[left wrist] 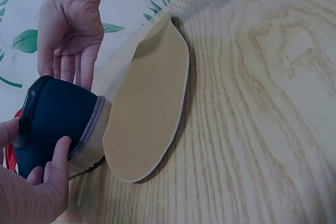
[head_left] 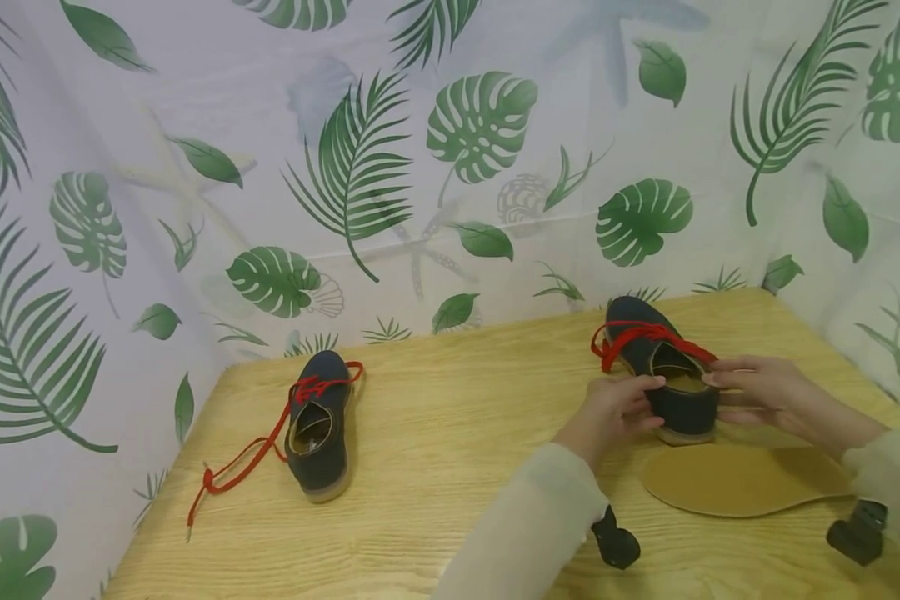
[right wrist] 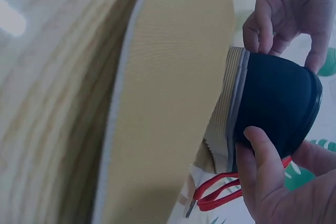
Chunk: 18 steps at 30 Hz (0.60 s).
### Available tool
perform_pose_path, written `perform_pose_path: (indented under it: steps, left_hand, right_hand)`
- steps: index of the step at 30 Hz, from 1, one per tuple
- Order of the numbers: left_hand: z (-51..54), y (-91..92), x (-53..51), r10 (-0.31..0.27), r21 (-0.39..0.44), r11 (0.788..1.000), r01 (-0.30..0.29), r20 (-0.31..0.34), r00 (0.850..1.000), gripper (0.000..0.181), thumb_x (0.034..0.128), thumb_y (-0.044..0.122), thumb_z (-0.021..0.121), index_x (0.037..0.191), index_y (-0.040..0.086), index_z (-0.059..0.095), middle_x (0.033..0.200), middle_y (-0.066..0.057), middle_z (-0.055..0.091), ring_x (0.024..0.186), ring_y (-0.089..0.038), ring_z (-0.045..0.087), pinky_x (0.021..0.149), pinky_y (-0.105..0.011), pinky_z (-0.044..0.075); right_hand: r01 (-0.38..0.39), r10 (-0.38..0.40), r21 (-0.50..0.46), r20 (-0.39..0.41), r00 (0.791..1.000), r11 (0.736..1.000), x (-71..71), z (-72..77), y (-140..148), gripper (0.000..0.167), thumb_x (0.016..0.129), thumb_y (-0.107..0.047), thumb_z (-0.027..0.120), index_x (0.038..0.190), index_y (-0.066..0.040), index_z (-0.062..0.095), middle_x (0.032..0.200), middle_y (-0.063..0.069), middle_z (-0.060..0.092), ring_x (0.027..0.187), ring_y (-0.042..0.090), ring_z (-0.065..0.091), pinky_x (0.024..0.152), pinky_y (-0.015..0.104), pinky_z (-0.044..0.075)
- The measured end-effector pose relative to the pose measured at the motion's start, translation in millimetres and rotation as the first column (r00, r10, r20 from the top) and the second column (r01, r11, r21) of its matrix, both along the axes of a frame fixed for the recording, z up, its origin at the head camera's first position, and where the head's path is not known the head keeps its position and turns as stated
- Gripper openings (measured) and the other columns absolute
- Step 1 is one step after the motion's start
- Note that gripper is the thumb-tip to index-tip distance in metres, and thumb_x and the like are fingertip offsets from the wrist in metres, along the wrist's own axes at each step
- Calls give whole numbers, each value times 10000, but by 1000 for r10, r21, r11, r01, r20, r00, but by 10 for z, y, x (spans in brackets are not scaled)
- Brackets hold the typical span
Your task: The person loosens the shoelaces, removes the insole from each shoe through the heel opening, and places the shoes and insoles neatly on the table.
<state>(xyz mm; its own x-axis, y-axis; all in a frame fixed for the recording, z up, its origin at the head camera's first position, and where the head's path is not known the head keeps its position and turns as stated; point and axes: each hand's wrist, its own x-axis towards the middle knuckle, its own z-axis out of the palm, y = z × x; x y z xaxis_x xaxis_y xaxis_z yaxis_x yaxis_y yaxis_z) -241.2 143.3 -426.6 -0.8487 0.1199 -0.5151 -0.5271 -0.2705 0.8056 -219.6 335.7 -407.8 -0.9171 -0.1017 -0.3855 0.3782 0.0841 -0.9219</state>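
Observation:
A dark navy shoe (head_left: 682,410) with red laces (head_left: 641,332) stands at the right of the table, its heel toward me. My left hand (head_left: 617,412) grips its collar from the left, thumb at the opening and fingers along the side. From the right, my right hand (head_left: 776,396) holds the same heel part, thumb on the collar edge. Both wrist views show the shoe's heel (left wrist: 63,114) between the two hands. A tan insole (head_left: 746,479) lies on the table just behind the heel, partly under the right forearm in the head view.
A matching navy shoe (head_left: 322,454) stands at the left, one long red lace (head_left: 243,471) trailing over the wooden table (head_left: 450,467). Leaf-printed white cloth (head_left: 420,200) rises behind the table and at both sides. Black wrist devices (head_left: 617,542) hang below the sleeves.

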Motion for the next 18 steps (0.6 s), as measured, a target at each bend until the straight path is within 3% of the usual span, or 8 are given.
perform_pose_path:
  steps: [3,5,8,11,14,18]
  left_hand:
    - [-6,-31,-7,1,-15,1000,-2,-25,1000,277,754,33,764,1011,70,670,872,-153,662,864,-297,674,758,-481,558]
    - [-7,-48,-8,9,-18,1000,-10,-41,999,352,756,34,754,1087,79,641,874,-149,674,864,-285,680,751,-481,558]
    - [-15,-70,2,32,-13,999,-33,-53,998,479,755,32,746,1201,88,580,910,-153,675,894,-292,678,737,-488,560]
    - [-31,-97,11,37,-5,999,-38,-53,998,499,756,34,745,1221,85,569,944,-163,672,922,-304,671,731,-490,561]
    - [-55,-148,3,26,-1,1000,-26,-44,999,499,758,43,751,1222,83,573,955,-158,674,932,-296,668,740,-482,563]
    - [-77,-249,-38,7,19,1000,-7,-37,999,483,763,49,751,1212,78,576,937,-143,682,914,-274,674,764,-482,557]
  right_hand:
    - [-40,43,81,-38,998,996,-20,7,-52,538,953,-181,564,1372,83,352,860,-159,601,795,57,659,767,379,569]
    - [-59,64,117,-41,997,991,-45,21,-83,626,962,-187,543,1412,134,248,871,-157,582,803,51,651,778,382,567]
    - [-66,71,132,-30,997,989,-83,38,-118,599,967,-184,525,1412,120,264,874,-156,570,805,53,640,788,395,565]
    - [-65,69,149,-20,997,987,-96,47,-145,587,968,-179,520,1416,110,276,924,-117,563,811,64,633,791,406,563]
    - [-71,73,166,-8,997,984,-95,42,-187,619,968,-184,525,1432,112,242,1068,15,560,832,80,632,801,410,560]
    - [-88,88,167,5,996,982,-102,50,-274,667,973,-192,522,1452,112,172,1299,215,430,854,75,622,821,408,554]
